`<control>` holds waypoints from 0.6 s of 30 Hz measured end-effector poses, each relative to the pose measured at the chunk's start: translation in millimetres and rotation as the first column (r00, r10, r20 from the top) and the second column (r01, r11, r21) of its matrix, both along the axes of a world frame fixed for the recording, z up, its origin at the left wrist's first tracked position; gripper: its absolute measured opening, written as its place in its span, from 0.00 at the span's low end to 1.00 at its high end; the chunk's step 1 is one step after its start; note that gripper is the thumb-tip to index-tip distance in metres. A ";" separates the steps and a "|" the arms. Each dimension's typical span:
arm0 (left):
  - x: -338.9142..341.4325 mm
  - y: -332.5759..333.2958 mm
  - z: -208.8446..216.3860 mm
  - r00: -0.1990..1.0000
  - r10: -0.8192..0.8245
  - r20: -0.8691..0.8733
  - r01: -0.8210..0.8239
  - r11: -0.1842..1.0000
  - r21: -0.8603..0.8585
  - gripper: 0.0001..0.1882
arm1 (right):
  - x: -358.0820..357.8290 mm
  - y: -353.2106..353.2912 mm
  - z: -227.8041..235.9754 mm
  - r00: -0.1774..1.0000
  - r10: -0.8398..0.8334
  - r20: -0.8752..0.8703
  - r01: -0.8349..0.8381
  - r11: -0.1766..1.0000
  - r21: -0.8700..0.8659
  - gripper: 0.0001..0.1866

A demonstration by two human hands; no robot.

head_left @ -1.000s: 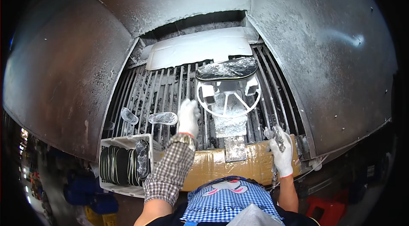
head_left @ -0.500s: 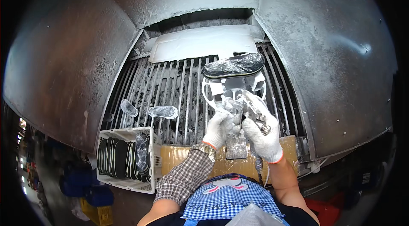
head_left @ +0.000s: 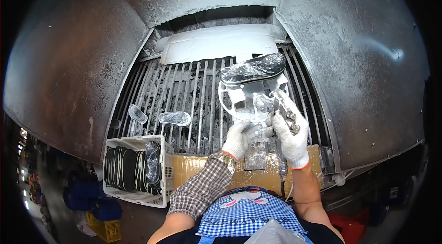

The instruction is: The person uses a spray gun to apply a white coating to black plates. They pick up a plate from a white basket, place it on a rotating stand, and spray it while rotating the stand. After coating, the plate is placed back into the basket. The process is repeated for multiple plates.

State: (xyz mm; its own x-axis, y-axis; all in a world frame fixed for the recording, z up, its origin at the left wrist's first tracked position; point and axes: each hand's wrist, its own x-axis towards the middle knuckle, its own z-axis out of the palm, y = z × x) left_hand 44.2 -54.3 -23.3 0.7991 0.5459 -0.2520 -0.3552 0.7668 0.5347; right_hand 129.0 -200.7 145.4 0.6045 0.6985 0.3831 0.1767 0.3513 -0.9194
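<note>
A black shoe sole (head_left: 252, 70), its top covered in crinkled clear film, lies across a white-crusted metal stand (head_left: 224, 98) with side loops. My left hand (head_left: 236, 139), in a white glove, has its fingers closed at the lower part of that stand; the fingertips are partly hidden. In my gloved right hand (head_left: 293, 142) is a spray gun (head_left: 290, 116), powdered with white and pointing toward the stand and sole. From the gun a hose (head_left: 283, 170) runs down toward my apron. Below the stand, a grey metal plate (head_left: 255, 160) sticks out toward me.
At left, a white plastic crate (head_left: 136, 198) holds several black soles standing on edge. Film-covered oval pieces (head_left: 175, 118) lie on the slatted metal grate (head_left: 198, 106). Tall metal walls (head_left: 354, 69) enclose the sides and back. A taped cardboard strip (head_left: 198, 163) lines the front edge.
My right hand has moved slightly right with the spray gun, away from my left hand. The sole has turned a little, its right end now farther back.
</note>
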 end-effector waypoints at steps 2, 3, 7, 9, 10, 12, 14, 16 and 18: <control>0.0 1.8 -1.8 1.000 -0.018 0.008 0.018 1.000 -0.026 0.23 | 4.2 -2.5 -4.5 1.000 -0.029 0.003 0.029 0.999 -0.022 0.31; -0.1 2.6 -3.8 1.000 -0.014 0.011 0.015 0.999 -0.030 0.23 | 5.4 -3.3 -6.1 0.999 -0.042 0.005 0.042 0.999 -0.033 0.31; -2.5 3.9 -5.4 1.000 -0.005 0.014 0.006 1.000 -0.017 0.22 | 8.6 -7.7 -6.7 0.995 -0.061 -0.081 0.057 0.997 -0.053 0.29; -5.7 3.6 -1.6 1.000 -0.011 0.003 0.011 1.000 0.004 0.23 | 10.6 -10.7 -7.0 0.990 -0.079 -0.115 0.071 0.995 -0.075 0.29; -7.8 3.6 1.2 1.000 -0.018 -0.006 0.018 1.000 0.014 0.24 | 11.8 -12.0 -5.8 0.991 -0.091 -0.098 0.084 0.994 -0.074 0.29; -11.0 4.7 4.3 1.000 -0.026 0.002 0.026 0.999 0.031 0.24 | 15.2 -14.5 -8.0 0.990 -0.122 -0.065 0.117 0.990 -0.079 0.29; -13.7 6.2 5.8 0.999 -0.032 0.035 0.030 0.998 0.047 0.24 | 17.8 -16.7 -9.1 0.988 -0.144 -0.064 0.139 0.987 -0.082 0.29; -15.2 9.2 3.4 0.999 -0.028 0.027 0.027 0.999 0.021 0.24 | 19.2 -18.2 -8.1 0.985 -0.150 -0.083 0.143 0.987 -0.079 0.28; -17.2 9.9 8.5 1.000 -0.022 0.018 0.022 1.000 0.020 0.23 | 19.8 -21.1 -5.9 0.982 -0.146 -0.122 0.138 0.988 -0.071 0.28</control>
